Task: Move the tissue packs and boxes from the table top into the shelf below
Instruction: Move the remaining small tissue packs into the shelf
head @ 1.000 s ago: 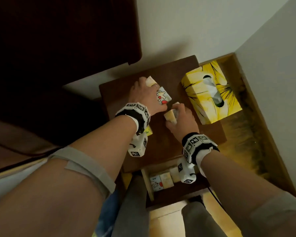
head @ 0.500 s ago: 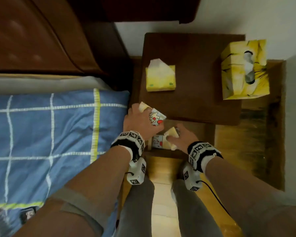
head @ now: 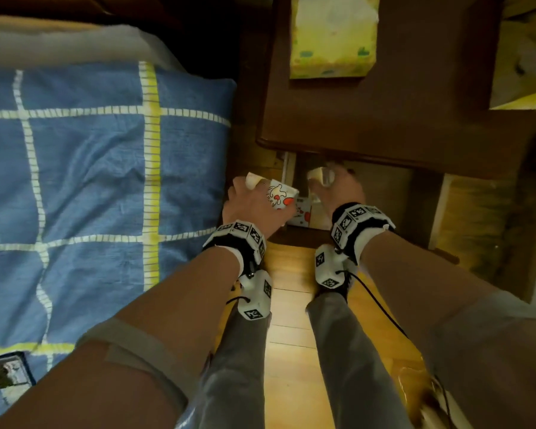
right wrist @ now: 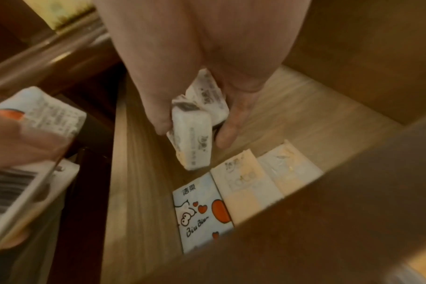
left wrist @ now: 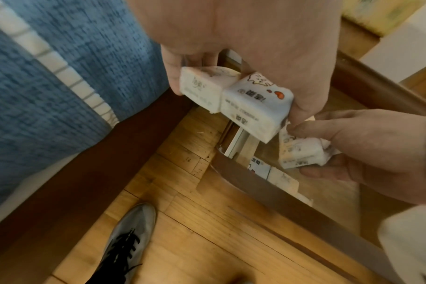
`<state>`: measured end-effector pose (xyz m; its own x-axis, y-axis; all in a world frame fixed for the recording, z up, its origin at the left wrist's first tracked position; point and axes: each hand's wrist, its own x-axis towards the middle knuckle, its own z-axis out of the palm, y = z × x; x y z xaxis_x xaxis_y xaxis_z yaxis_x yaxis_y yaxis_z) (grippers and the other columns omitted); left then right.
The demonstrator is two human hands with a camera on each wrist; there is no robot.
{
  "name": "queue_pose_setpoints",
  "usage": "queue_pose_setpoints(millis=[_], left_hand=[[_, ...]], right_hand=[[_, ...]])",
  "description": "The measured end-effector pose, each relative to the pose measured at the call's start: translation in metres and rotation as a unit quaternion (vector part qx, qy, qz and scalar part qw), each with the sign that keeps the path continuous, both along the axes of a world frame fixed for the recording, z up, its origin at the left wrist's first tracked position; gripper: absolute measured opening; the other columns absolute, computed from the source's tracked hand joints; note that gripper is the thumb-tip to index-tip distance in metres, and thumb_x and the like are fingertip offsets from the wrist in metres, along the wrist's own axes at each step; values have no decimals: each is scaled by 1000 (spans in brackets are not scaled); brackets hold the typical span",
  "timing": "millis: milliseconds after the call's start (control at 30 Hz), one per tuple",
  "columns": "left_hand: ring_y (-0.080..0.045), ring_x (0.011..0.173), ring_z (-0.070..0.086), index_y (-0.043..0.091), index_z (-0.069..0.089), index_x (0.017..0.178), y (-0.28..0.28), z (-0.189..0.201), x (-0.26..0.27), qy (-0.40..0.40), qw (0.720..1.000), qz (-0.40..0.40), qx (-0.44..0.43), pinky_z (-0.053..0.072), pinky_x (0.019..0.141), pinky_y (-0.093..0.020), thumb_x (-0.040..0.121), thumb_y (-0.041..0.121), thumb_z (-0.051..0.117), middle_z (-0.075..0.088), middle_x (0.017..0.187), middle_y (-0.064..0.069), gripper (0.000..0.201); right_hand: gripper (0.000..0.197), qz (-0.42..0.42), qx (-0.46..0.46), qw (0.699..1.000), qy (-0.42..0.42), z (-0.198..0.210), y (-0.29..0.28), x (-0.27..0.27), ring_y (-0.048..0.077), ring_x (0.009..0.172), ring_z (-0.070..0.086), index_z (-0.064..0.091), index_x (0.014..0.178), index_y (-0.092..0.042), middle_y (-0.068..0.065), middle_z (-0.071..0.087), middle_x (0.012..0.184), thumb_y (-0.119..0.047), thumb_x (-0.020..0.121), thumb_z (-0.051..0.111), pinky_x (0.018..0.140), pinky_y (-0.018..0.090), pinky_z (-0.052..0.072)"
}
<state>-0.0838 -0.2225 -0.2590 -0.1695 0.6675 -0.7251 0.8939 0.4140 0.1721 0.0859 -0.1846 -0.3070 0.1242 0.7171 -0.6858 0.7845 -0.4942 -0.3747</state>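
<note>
My left hand [head: 254, 199] grips two small tissue packs side by side, a cartoon-printed one [left wrist: 257, 107] and a plain pale one [left wrist: 200, 90], held beside the bedside table's front left corner. My right hand [head: 338, 187] holds two more small packs [right wrist: 195, 123] low inside the shelf [right wrist: 292, 107] under the table top [head: 415, 125]. Three packs lie flat in the shelf near its front edge: a cartoon one [right wrist: 202, 209] and two pale ones [right wrist: 243, 182]. A soft yellow tissue pack [head: 333, 35] and a yellow tissue box [head: 523, 57] stand on the table top.
A bed with a blue checked cover [head: 90, 181] lies close on the left. Wooden floor [head: 291, 335] and my legs and shoe [left wrist: 131, 236] are below. The shelf's dark front rail [right wrist: 328, 221] crosses in front of the packs.
My view has dropped lower and closer. Both hands moved down from the table's front edge; the right hand has gone into the shelf with its packs, the left stays just outside.
</note>
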Motion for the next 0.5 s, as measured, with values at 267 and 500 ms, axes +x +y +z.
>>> queue_pose_setpoints(millis=[267, 500], left_hand=[[-31, 122, 41, 26, 48, 134, 12, -13, 0, -15, 1000, -18, -11, 45, 97, -47, 71, 75, 54, 34, 136, -10, 80], [-33, 126, 39, 26, 45, 138, 21, -14, 5, -17, 999, -22, -34, 41, 99, -45, 73, 76, 53, 34, 139, -12, 83]], right_hand=[[41, 28, -43, 999, -13, -17, 13, -10, 29, 108, 59, 49, 132, -11, 11, 60, 121, -30, 96, 57, 75, 29, 41], [35, 4, -22, 997, -74, -13, 9, 14, 32, 104, 66, 65, 121, -22, 12, 62, 123, -7, 91, 57, 83, 33, 53]])
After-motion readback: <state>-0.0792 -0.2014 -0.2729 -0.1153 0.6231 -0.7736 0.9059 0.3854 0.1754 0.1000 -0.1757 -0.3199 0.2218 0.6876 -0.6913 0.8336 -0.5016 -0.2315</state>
